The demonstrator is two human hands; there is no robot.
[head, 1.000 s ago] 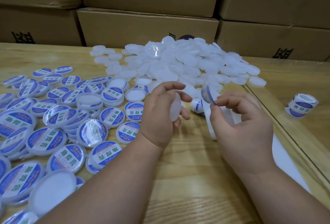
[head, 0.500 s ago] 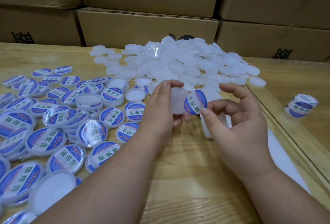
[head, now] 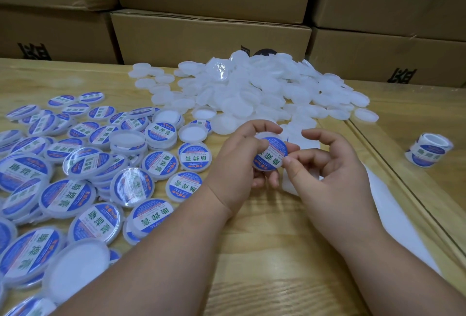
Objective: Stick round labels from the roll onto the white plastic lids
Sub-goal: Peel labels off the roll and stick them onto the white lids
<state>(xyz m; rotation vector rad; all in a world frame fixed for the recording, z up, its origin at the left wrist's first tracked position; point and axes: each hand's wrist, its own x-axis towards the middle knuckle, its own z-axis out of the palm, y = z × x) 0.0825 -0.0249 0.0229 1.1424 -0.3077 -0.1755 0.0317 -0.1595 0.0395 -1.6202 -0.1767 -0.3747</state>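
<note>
The step right now looks like pressing the label (head: 271, 152) down onto the lid (head: 263, 136), and I'd say the trick is to rub from the middle out to the rim so no bubbles get trapped, and keep it centred before it grabs.

The left hand (head: 242, 162) has its fingers (head: 262, 128) curled around the lid, holding it tilted up off the counter (head: 252, 252). The right hand (head: 330, 172) is half curled, thumb and a fingertip touching the label's right edge; whether it's pinching or just pressing, I can't tell.

Blank lids (head: 252, 89) are heaped just beyond the fingers, finished ones (head: 95, 164) spread off to their left, and the roll (head: 428, 150) sits well apart to the right.
</note>
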